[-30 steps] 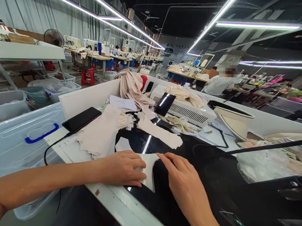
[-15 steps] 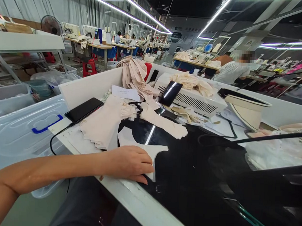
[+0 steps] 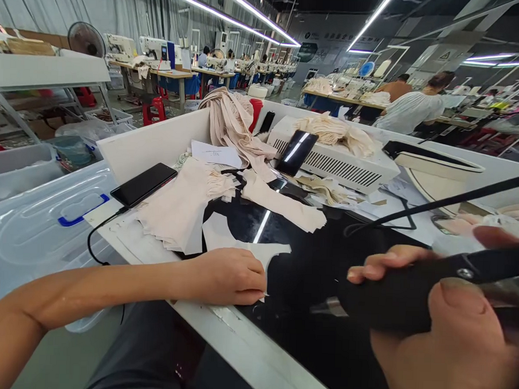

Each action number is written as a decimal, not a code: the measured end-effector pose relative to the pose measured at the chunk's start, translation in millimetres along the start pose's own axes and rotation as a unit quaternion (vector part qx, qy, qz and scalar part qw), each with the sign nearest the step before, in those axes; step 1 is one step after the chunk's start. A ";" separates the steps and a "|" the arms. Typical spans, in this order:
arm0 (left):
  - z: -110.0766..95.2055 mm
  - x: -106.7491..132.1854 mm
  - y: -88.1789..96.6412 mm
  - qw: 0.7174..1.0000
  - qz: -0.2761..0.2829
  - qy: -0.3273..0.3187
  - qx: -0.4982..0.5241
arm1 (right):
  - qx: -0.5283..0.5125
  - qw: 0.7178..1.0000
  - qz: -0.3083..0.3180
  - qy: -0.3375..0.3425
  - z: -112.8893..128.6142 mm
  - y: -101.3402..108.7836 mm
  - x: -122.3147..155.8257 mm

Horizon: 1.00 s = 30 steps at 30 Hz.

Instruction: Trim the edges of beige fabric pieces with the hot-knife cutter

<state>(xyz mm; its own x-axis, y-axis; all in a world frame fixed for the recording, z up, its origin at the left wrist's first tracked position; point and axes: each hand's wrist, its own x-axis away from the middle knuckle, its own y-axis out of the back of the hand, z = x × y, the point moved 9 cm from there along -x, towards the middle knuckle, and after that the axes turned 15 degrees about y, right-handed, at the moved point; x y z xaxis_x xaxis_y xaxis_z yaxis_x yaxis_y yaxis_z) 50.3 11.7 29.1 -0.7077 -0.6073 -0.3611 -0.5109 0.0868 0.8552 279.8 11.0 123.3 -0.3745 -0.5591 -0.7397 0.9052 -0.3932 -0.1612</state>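
Note:
My left hand (image 3: 228,276) presses down near the front edge of the table, its fingers closed on a white cut fabric piece (image 3: 218,231) with curved edges. Part of that piece is hidden under the palm. On the right, my right hand (image 3: 459,346) is wrapped round a black hand-held tool (image 3: 392,298), blurred by motion. Its narrow metal tip (image 3: 329,306) points left toward the fabric, apart from it. What kind of tool it is cannot be made out. Beneath both lies a glossy black work surface (image 3: 296,345).
Cream fabric pieces (image 3: 173,208) are stacked at left, beside a phone (image 3: 143,185) on a cable. Another cream strip (image 3: 285,204) lies behind my left hand. A second phone (image 3: 298,153) leans on a white vented box (image 3: 355,167). A black cord (image 3: 448,197) crosses the right side.
My right hand has come into view from the right and has taken hold of the black tool. The fingers of my left hand have drawn in on the fabric piece.

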 end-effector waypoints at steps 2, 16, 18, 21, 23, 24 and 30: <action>2.2 -0.9 -1.0 0.999 0.011 0.016 0.026 | -0.054 0.996 0.018 -0.069 -0.6 -15.4 12.8; -0.2 -4.1 0.7 0.998 0.002 0.011 0.058 | -0.034 0.998 0.053 0.004 12.9 -53.7 38.3; 0.2 -5.4 -0.5 0.998 0.013 0.020 0.054 | -0.045 0.999 0.025 0.018 13.9 -50.6 40.0; 0.0 -7.2 -0.8 0.998 0.029 0.029 0.044 | -0.048 0.998 0.033 0.021 14.0 -48.9 41.3; -1.3 -8.0 -0.3 0.998 0.034 0.028 0.033 | -0.034 0.997 0.074 0.009 12.9 -48.5 40.2; -2.3 -8.3 0.0 0.999 0.034 0.024 0.027 | -0.029 0.995 0.093 0.004 12.9 -47.7 39.5; -3.5 -11.9 -2.5 0.999 0.018 0.032 -0.003 | 0.003 0.991 0.132 0.007 16.8 -39.9 40.4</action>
<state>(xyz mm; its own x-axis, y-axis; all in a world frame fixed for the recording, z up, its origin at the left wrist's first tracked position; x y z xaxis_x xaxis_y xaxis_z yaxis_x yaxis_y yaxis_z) 61.6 15.9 32.5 -0.6930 -0.6527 -0.3061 -0.4827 0.1049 0.8695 225.2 -8.2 110.8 -0.1226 -0.6320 -0.7652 0.9702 -0.2389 0.0418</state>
